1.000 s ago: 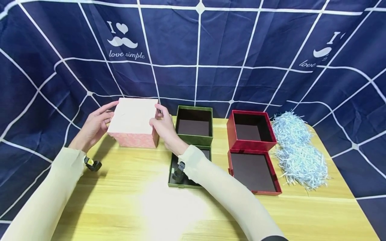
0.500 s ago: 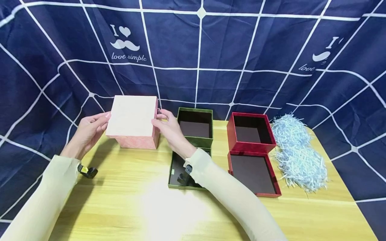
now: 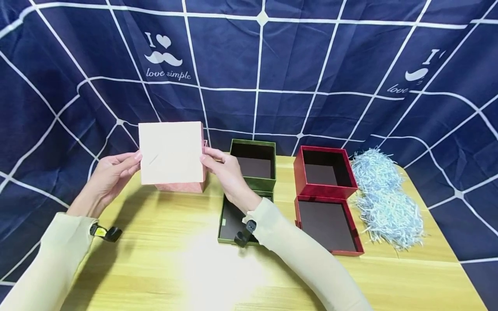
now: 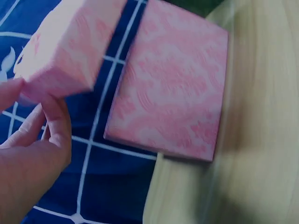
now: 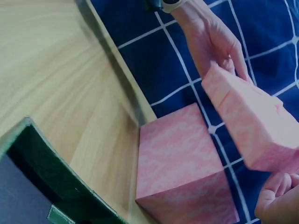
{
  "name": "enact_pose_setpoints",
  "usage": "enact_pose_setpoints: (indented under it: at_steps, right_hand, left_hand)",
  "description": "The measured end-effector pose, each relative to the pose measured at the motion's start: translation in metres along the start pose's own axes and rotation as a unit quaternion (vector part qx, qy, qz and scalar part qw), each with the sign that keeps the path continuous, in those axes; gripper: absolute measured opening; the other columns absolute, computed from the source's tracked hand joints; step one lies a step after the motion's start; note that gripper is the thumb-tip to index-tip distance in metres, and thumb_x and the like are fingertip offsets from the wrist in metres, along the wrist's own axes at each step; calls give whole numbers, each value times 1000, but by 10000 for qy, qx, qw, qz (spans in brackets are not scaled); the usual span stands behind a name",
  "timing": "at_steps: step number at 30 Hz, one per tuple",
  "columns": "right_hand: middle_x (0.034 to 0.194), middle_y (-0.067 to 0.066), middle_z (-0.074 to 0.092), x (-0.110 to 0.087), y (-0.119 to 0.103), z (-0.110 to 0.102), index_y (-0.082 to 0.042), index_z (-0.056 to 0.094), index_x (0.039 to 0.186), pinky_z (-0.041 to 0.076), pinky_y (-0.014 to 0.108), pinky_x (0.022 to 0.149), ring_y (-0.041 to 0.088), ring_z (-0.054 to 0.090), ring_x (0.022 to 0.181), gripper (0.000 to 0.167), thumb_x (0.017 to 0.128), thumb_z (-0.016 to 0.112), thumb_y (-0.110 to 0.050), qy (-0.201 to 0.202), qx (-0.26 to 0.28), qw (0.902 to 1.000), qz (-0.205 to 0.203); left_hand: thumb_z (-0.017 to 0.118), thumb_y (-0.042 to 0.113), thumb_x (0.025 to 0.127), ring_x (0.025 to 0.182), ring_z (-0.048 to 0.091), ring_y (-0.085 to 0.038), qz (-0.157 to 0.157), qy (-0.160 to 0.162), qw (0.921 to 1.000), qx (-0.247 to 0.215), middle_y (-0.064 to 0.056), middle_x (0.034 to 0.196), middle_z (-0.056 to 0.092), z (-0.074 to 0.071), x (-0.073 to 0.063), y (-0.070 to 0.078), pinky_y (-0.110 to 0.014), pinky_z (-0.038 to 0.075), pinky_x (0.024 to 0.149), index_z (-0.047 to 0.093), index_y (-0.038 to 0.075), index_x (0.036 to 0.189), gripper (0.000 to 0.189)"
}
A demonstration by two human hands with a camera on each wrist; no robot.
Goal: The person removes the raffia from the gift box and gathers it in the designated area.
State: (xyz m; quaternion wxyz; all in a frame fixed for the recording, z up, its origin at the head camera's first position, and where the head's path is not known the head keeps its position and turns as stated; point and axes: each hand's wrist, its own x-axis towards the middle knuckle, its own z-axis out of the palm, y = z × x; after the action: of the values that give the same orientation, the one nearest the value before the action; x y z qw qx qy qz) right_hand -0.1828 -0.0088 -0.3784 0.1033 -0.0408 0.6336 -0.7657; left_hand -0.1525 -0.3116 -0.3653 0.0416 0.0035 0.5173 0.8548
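A pink patterned box lid [image 3: 171, 151] is held level in the air, its pale top facing the head camera. My left hand [image 3: 110, 177] pinches its left side between thumb and fingers, and my right hand [image 3: 229, 175] grips the right side. Beneath it stands the pink box [image 3: 180, 187], mostly hidden by the lid in the head view. Both wrist views show a gap between the lid [image 4: 70, 56] and the box [image 4: 173, 84] on the table. The inside of the box is hidden.
Right of the pink box stand an open green box [image 3: 253, 170] with its lid [image 3: 229, 220] in front, and an open red box [image 3: 324, 190] with its lid [image 3: 328, 222]. Blue shredded paper [image 3: 389, 207] lies at the far right. A navy cloth [image 3: 288, 56] hangs behind the table.
Both hands have raised the lid off the pink box, from sitting on it to clear above it. The left hand has shifted slightly left and the right hand slightly right.
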Motion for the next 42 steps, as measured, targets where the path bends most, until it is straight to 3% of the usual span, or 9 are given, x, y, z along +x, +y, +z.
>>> enact_pose_setpoints:
  at_steps: [5, 11, 15, 19, 24, 28, 34, 38, 42]
  right_hand:
    - [99, -3, 73, -14, -6, 2, -3, 71, 144, 54, 26, 87, 11, 65, 93, 45, 101, 79, -11, -56, -94, 9998, -157]
    - [83, 5, 74, -22, -5, -2, 1, 59, 155, 56, 19, 67, 12, 69, 71, 53, 104, 73, -4, -467, 474, 9977, -138]
    - [95, 18, 80, -24, 0, -7, 1, 50, 160, 62, 24, 74, 17, 79, 80, 57, 106, 69, -1, -814, 856, 9930, -64]
    - [110, 27, 78, -27, 3, -10, 1, 48, 162, 63, 29, 82, 22, 81, 94, 58, 107, 66, 3, -1051, 1225, 9868, 110]
    - [119, 32, 74, -35, 3, -11, -3, 50, 162, 62, 33, 89, 26, 79, 103, 56, 108, 60, 8, -1229, 1471, 9810, 313]
    - [124, 31, 73, -45, 2, -12, -2, 50, 162, 61, 38, 94, 29, 78, 108, 52, 110, 57, 5, -1338, 1474, 9795, 321]
    - [119, 30, 75, -59, 1, -13, 1, 57, 156, 62, 42, 93, 35, 78, 108, 44, 114, 59, -11, -1447, 1120, 9830, 162]
    - [106, 25, 79, -64, 4, -12, 1, 64, 149, 64, 43, 87, 31, 81, 96, 42, 114, 60, -22, -1307, 731, 9887, 107]
    - [98, 17, 79, -69, 11, -11, 0, 68, 146, 65, 40, 81, 20, 79, 84, 42, 113, 63, -25, -1164, 299, 9926, 183]
  left_hand:
    - [61, -9, 107, 92, 74, -13, 237, 45, 9993, 273, -7, 104, 81, 6, -12, 4, -24, 58, 83, 84, 2, 107, 25]
    - [62, -11, 106, 78, 72, -14, 319, -61, 9989, 344, -9, 92, 79, 10, -20, 6, -24, 57, 70, 83, 2, 113, 25]
    - [56, -14, 107, 76, 77, -19, 363, -421, 9976, 412, -15, 87, 79, 9, -24, 7, -27, 61, 71, 80, 2, 118, 31]
    - [51, -16, 108, 92, 81, -23, 441, -958, 9917, 737, -22, 98, 80, 2, -32, 10, -29, 62, 79, 71, 0, 130, 34]
    - [43, -16, 111, 106, 79, -24, 423, -1649, 9799, 1037, -23, 112, 79, -6, -38, 19, -28, 61, 87, 71, -1, 132, 38]
    - [36, -10, 115, 105, 79, -26, 412, -1896, 9770, 885, -22, 113, 79, -8, -44, 22, -29, 62, 86, 72, -1, 132, 41]
    - [33, 0, 119, 98, 80, -29, 233, -1768, 9815, 692, -20, 115, 79, -9, -57, 23, -31, 63, 80, 74, -1, 129, 43]
    - [40, -1, 117, 96, 78, -19, -4, -1346, 9826, 1278, -11, 121, 79, -11, -64, 21, -28, 62, 78, 77, 3, 126, 39]
    - [47, -5, 114, 102, 74, -14, -179, -1155, 9737, 1957, -5, 126, 77, -14, -72, 18, -26, 60, 81, 78, 8, 131, 38]
